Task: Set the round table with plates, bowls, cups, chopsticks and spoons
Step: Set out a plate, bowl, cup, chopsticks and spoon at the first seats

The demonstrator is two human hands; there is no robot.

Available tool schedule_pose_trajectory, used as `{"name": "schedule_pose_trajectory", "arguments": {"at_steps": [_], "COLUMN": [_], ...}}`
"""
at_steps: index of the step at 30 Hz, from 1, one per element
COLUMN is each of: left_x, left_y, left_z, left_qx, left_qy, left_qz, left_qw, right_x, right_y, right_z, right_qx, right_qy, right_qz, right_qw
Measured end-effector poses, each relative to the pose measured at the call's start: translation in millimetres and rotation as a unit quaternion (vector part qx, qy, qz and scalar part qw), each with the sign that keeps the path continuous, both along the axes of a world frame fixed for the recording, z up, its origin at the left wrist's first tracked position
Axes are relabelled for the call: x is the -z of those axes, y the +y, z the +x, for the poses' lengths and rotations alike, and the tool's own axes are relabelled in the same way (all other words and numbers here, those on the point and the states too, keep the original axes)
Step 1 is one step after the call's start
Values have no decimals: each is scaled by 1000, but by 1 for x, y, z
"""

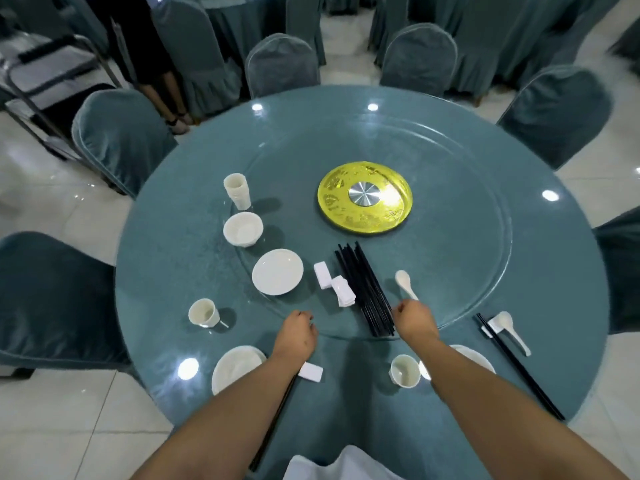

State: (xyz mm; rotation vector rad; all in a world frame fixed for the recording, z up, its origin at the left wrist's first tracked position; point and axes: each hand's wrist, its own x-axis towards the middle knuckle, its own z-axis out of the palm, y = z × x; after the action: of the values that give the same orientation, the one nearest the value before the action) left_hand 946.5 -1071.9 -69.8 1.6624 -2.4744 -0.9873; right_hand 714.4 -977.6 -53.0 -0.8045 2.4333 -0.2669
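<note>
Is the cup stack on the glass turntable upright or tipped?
Upright: the cup stack stands on its base, open mouth up, leaning on nothing.

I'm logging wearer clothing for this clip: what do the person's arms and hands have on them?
Both forearms are bare, with no sleeves showing. The left hand and right hand wear no gloves, and no watch or bracelet is visible at the wrists.

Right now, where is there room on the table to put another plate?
The far and right sides of the table, beyond the gold disc, are bare. So is the rim between the left cup and the cup stack. It is crowded around the chopstick bundle and both hands.
</note>
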Motion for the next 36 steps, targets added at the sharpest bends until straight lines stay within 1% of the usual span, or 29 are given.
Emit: {"name": "schedule_pose_trajectory", "arguments": {"at_steps": [5,11,15,19,26,36], "left_x": [-2,6,19,22,32,27], "left_y": [-35,-64,-83,-89,-92,-82], "left_z": [-46,-83,-99,-109,-109,-95], "left_qx": [26,47,49,66,73,64], "left_qy": [19,34,40,65,69,64], "left_qz": [-5,1,2,0,-4,7], "left_qw": [999,998,998,996,995,996], "right_x": [9,32,50,62,73,65], "right_y": [-14,-25,-35,-35,-36,-31], "right_z": [-43,-78,-91,-94,-91,-83], "right_qx": [32,31,31,13,-12,15], "right_qy": [16,49,35,38,57,65], "right_qz": [26,54,57,63,69,5], "right_qw": [999,997,997,997,996,998]}}
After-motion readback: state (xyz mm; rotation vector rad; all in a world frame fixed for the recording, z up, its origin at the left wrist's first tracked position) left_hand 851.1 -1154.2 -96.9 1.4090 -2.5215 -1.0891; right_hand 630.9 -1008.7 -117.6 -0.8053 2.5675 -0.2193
